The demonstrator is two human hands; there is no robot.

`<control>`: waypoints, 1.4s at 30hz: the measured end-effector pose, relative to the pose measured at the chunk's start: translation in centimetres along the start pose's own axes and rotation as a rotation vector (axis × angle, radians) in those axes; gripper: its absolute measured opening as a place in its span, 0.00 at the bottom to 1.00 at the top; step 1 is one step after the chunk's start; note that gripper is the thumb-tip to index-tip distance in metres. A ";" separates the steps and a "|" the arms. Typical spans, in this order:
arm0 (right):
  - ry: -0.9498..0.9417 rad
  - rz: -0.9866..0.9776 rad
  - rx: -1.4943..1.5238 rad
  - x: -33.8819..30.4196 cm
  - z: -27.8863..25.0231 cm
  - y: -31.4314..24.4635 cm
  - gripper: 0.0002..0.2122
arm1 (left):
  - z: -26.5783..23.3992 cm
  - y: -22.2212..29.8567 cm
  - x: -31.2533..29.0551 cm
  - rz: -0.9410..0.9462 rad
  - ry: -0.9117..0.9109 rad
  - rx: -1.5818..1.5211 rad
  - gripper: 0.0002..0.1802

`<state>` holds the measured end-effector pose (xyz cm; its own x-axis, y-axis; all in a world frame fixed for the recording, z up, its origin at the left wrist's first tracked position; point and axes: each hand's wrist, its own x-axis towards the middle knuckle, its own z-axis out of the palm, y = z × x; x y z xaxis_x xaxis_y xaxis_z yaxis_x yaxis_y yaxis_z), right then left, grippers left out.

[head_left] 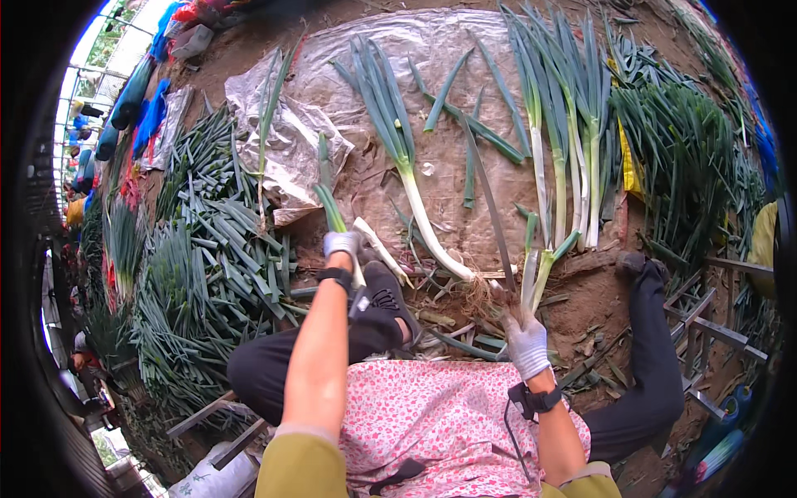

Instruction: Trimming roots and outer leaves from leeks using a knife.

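Note:
My left hand [342, 246], in a pale glove, is closed around a leek [330, 207]; its green top sticks out above the fingers and a white part shows below. My right hand [527, 340], gloved as well, grips a long, thin-bladed knife [491, 199] whose blade points away from me. Its handle is mostly hidden. Two short leek pieces [544, 274] stand close against the right fingers; whether they are held too, I cannot make out. Between the hands lies a whole leek [419, 203] with bushy roots [481, 300] toward me.
Several leeks [573, 149] lie side by side on the pale plastic sheet [423, 75], with cut green leaves [490, 141] nearby. Big leek heaps stand at left [207, 249] and right [677, 141]. My shoe [388, 299] is near the left hand. A metal frame [714, 332] stands at right.

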<state>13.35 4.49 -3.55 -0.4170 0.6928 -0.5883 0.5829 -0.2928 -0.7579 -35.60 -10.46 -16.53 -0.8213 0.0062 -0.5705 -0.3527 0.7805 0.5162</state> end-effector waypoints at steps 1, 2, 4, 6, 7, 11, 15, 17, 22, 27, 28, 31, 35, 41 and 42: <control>0.039 -0.050 -0.028 0.4 -0.4 0.5 0.13 | 3.6 -0.9 0.7 -0.002 0.039 0.142 0.23; 0.035 0.007 0.000 0.9 -0.6 1.0 0.13 | 6.2 -1.8 1.5 -0.011 0.044 0.176 0.23; 0.047 0.140 0.044 1.7 -1.4 1.0 0.13 | 12.5 -3.1 1.2 -0.037 0.030 0.251 0.26; 0.054 0.148 0.013 2.5 -0.8 1.4 0.12 | 14.8 -4.1 2.6 0.022 0.050 0.205 0.27; 0.052 0.136 0.004 3.0 -0.5 1.8 0.12 | 15.6 -4.7 3.5 0.048 0.082 0.208 0.28; 0.029 0.065 -0.074 3.6 1.2 4.4 0.12 | 16.9 -6.2 5.1 -0.042 0.146 0.048 0.25; 0.010 0.036 -0.146 2.9 2.7 4.3 0.13 | 15.2 -2.8 2.5 -0.293 0.115 -0.623 0.18; 0.052 -0.112 -0.215 1.7 4.0 2.6 0.13 | 14.3 -0.8 -1.1 -0.384 0.026 -0.885 0.17; 0.094 -0.301 -0.308 0.2 5.0 -0.5 0.14 | 14.4 3.1 -10.4 -0.423 0.030 -1.143 0.16; 0.130 -0.506 -0.285 -2.5 2.7 -3.0 0.15 | 16.2 2.3 -15.5 -0.485 -0.028 -1.227 0.18; 0.131 -0.503 -0.306 -2.7 2.2 -2.7 0.15 | 16.4 2.2 -16.3 -0.476 -0.070 -1.222 0.18; 0.033 -0.191 -0.591 -0.7 -0.1 5.0 0.16 | 15.4 2.3 -15.6 -0.401 -0.026 -1.278 0.17; 0.148 -0.226 -0.444 -4.1 -1.4 4.9 0.15 | 14.7 4.0 -15.8 -0.358 0.065 -1.133 0.20; 0.076 -0.371 -0.489 -2.0 -2.2 1.7 0.14 | 15.5 3.3 -17.2 -0.382 -0.200 -1.216 0.17; 0.044 -0.318 -0.541 -1.5 -2.2 3.0 0.15 | 15.3 3.8 -17.3 -0.361 -0.234 -1.210 0.17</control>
<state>17.27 4.09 -4.32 -0.6060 0.7207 -0.3368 0.7099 0.2989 -0.6377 -15.85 1.96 -14.45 -0.5399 0.1189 -0.8333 -0.8196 -0.3001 0.4881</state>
